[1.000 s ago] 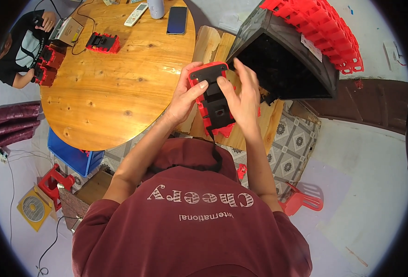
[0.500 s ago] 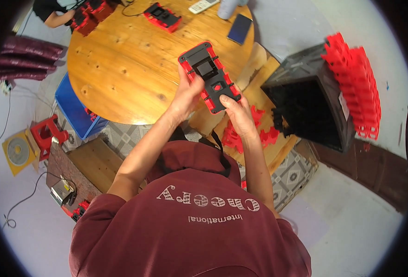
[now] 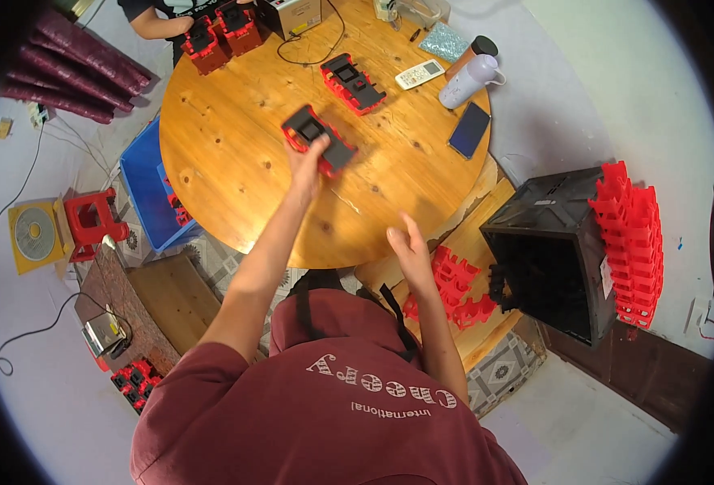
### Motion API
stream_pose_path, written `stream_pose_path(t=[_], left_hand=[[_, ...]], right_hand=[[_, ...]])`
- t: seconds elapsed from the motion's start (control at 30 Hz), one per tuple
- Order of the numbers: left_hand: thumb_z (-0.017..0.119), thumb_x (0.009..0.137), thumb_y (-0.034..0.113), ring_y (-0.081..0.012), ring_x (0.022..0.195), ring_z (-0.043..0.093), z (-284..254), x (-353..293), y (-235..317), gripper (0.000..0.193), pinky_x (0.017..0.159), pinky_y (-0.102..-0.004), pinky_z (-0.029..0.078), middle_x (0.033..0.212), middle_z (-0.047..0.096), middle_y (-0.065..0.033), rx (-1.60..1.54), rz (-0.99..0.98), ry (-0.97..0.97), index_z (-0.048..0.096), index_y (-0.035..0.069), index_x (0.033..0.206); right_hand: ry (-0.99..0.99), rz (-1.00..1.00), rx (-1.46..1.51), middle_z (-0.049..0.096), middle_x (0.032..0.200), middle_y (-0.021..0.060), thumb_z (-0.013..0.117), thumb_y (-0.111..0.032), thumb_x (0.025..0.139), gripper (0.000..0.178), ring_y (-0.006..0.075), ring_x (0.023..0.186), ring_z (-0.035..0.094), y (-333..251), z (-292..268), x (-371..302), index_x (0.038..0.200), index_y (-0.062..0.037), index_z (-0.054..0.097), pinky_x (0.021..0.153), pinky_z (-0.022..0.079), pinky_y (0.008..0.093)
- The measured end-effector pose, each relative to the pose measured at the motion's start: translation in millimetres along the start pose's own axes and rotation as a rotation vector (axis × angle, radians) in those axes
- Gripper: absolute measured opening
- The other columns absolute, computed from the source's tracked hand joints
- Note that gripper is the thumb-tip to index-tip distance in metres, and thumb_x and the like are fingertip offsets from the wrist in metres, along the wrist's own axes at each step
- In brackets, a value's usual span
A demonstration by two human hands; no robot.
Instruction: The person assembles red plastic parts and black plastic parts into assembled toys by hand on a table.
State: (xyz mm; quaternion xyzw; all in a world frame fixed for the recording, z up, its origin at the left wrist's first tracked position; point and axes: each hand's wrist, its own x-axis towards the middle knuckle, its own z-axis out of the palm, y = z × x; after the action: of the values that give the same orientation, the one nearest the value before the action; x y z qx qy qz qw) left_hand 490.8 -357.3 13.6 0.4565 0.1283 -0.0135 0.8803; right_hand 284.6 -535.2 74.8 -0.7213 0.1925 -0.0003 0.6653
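Observation:
My left hand (image 3: 305, 171) grips a rectangular red-and-black plastic housing (image 3: 340, 155) by its near left side, thumb on the black face. It is held over the round wooden table and looks slightly blurred. My right hand (image 3: 409, 249) is off the housing, near the table's front edge, fingers apart and nothing in it. A similar red-and-black housing (image 3: 354, 84) lies on the table just beyond the held one.
Across the wooden table (image 3: 236, 178), a person's hand (image 3: 181, 27) is beside upright red-and-black housings (image 3: 205, 50). A remote control (image 3: 420, 74), phone (image 3: 469, 130) and lilac bottle (image 3: 467, 82) sit right. Red plastic shells (image 3: 454, 279) lie on a bench near a black box (image 3: 543, 259); a blue bin (image 3: 143, 190) stands left.
My right hand has let go of the housing and drawn back. My left hand alone has carried it left and lower over the table. The view has shifted, showing more tabletop.

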Motion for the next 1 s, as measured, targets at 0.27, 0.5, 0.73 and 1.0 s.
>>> stream_pose_path(t=[0.27, 0.5, 0.73, 1.0], left_hand=[[0.07, 0.082, 0.016, -0.0158, 0.101, 0.056, -2, 118, -43, 0.038, 0.091, -0.0323, 0.047, 0.109, 0.06, -0.0044, 0.149, 0.049, -0.059, 0.055, 0.008, 0.116], [0.05, 0.093, 0.053, -0.0284, 0.119, 0.055, -6, 107, -14, 0.061, 0.102, -0.0486, 0.045, 0.132, 0.055, -0.0097, 0.271, -0.213, -0.31, 0.042, 0.012, 0.138], [0.074, 0.083, 0.04, -0.0288, 0.112, 0.047, 3, 10, -10, 0.091, 0.087, -0.0473, 0.05, 0.136, 0.036, -0.0143, 0.724, 0.124, 0.359, 0.02, 0.009, 0.148], [0.065, 0.089, 0.007, -0.0239, 0.113, 0.049, 99, -196, -109, 0.058, 0.089, -0.036, 0.049, 0.136, 0.043, -0.012, 1.069, 0.083, -0.512, 0.038, 0.008, 0.141]], right_hand=[[0.125, 0.41, 0.071, 0.064, 0.112, 0.0074, 0.059, -0.026, 0.096, 0.04, 0.0141, 0.097, 0.061, 68, -73, -84, 0.127, 0.0002, 0.055, 0.08, 0.048, 0.0263], [0.538, 0.424, 0.102, 0.066, 0.101, 0.0072, 0.061, -0.021, 0.093, 0.034, 0.0133, 0.092, 0.06, 117, -138, -126, 0.116, 0.003, 0.06, 0.08, 0.048, 0.0286], [1.331, 0.479, -0.519, 0.059, 0.117, 0.0189, 0.074, -0.031, 0.078, 0.061, 0.032, 0.106, 0.058, 237, -289, -125, 0.126, 0.0001, 0.053, 0.089, 0.047, 0.0382], [0.608, 0.642, -0.999, 0.042, 0.142, 0.0165, 0.076, -0.035, 0.073, 0.08, 0.0343, 0.129, 0.041, 264, -393, -46, 0.139, -0.0069, 0.04, 0.102, 0.035, 0.0528]])
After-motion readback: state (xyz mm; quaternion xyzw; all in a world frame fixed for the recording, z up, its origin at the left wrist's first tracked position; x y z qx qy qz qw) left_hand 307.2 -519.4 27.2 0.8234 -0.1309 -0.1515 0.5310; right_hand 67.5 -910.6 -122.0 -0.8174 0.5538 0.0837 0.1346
